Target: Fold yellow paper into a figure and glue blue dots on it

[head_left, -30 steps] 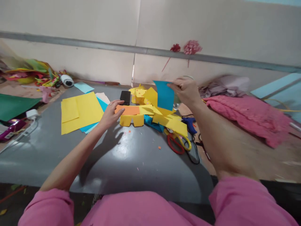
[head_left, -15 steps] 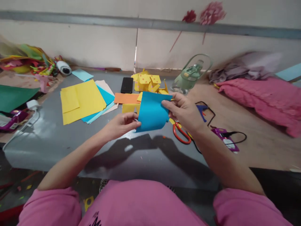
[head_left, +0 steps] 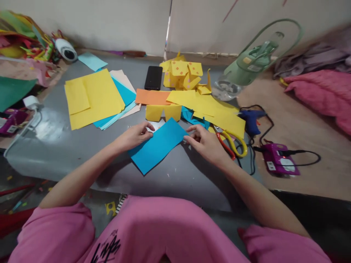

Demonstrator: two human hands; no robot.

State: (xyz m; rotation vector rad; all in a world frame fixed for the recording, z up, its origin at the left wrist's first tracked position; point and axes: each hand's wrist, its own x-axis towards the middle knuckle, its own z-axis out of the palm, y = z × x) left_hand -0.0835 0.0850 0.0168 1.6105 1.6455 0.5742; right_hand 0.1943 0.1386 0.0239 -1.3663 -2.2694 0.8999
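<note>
Blue paper sheet (head_left: 157, 146) lies flat on the grey bench (head_left: 68, 146), skewed to its edge. Left hand (head_left: 134, 137) pins the far-left corner, right hand (head_left: 204, 143) the right corner; fingertips press down, no grip closed around it. Risk: bench looks slick, so uneven pressure could let the sheet slide or rotate. Count: one blue sheet in hand, one scissors (head_left: 230, 142), one phone (head_left: 153, 77), one glue gun (head_left: 252, 118); stacked yellow sheets probably two, overlap unclear.
</note>
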